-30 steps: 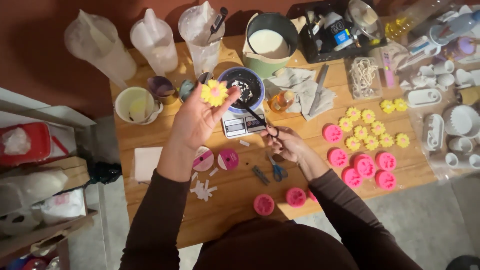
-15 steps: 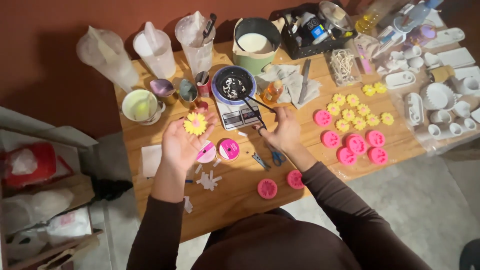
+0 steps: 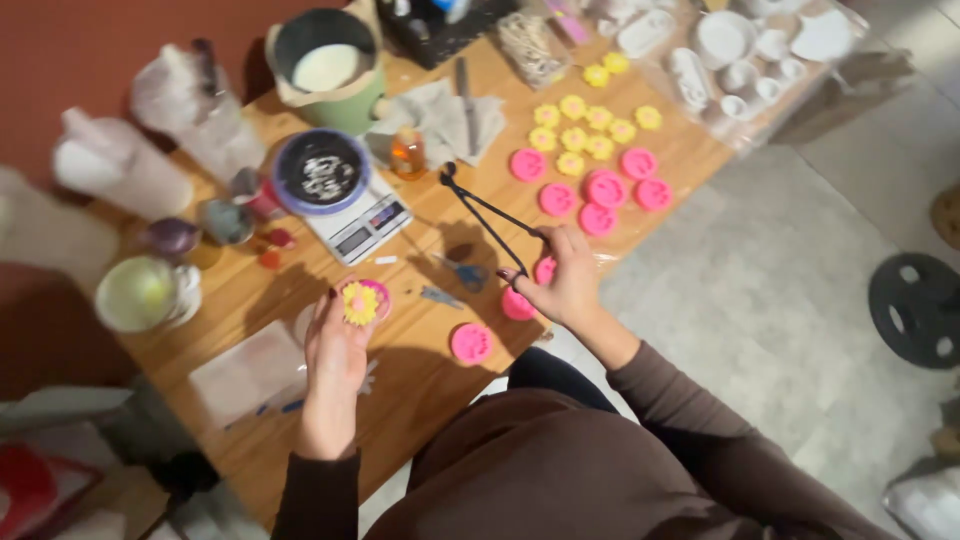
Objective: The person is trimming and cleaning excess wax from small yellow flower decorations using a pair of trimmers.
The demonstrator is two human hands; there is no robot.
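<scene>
While the left hand (image 3: pixel 338 345) cups a round pink silicone mould (image 3: pixel 364 300) with a yellow flower-shaped piece (image 3: pixel 360 304) seated in it, fingers curled closed around the mould, the right hand (image 3: pixel 565 280) grips long black tweezers (image 3: pixel 490 215) near the wooden table's (image 3: pixel 420 370) near edge, tips pointing far-left. Far left, a green pot (image 3: pixel 330 75) holds white liquid. A dark bowl (image 3: pixel 320 170) with pale bits sits on a small digital scale (image 3: pixel 362 225). A pale cup (image 3: pixel 140 293) at left holds yellowish contents.
</scene>
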